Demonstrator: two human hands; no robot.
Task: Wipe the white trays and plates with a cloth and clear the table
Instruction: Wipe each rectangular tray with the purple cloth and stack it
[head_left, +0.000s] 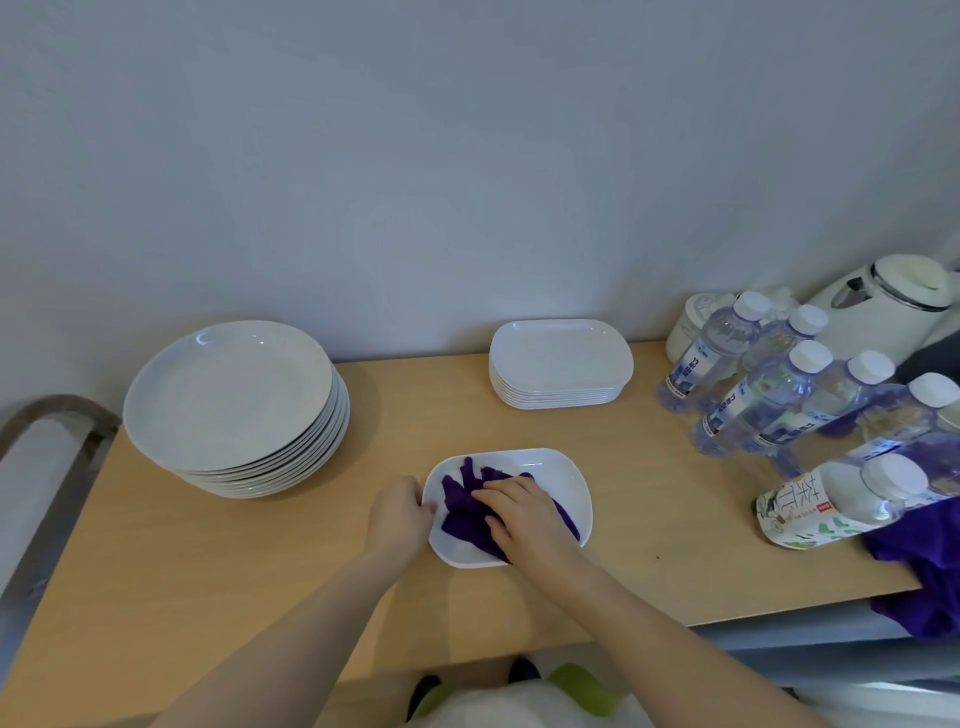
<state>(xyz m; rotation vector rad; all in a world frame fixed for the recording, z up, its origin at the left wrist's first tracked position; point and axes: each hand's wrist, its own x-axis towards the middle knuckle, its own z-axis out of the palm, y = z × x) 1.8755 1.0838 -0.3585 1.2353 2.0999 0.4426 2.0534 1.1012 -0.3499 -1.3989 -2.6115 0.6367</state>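
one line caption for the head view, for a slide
Right hand presses a purple cloth into a white tray while the left hand steadies its rim.

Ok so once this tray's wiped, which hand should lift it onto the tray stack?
Probably the left hand: it already holds the tray by its rim, while the right hand presses the purple cloth inside.

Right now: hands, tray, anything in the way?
Left hand grips tray edge; right hand presses purple cloth flat in it. Nothing obstructing; tray stack and plates behind.
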